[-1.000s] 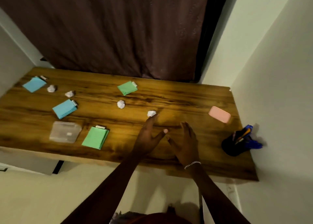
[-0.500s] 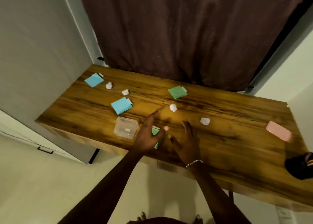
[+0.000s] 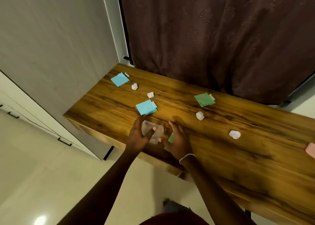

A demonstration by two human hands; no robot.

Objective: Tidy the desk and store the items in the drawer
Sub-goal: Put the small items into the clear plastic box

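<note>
A clear plastic container (image 3: 156, 133) sits near the front edge of the wooden desk (image 3: 238, 156). My left hand (image 3: 139, 136) wraps its left side, thumb on the rim. My right hand (image 3: 177, 139) is open just right of it, covering most of a green notepad (image 3: 171, 137). Two blue notepads (image 3: 146, 107) (image 3: 119, 79), another green notepad (image 3: 204, 99) and several crumpled paper balls (image 3: 200, 115) (image 3: 234, 134) (image 3: 150, 94) lie on the desk.
A pink case (image 3: 311, 149) lies at the right edge of view. A dark curtain (image 3: 213, 37) hangs behind the desk. White cabinet drawers with black handles (image 3: 64, 141) stand at the left, beside the desk's end.
The view has swung left along the desk. My left hand reached forward and closed on the clear container; my right hand came in beside it over the green notepad.
</note>
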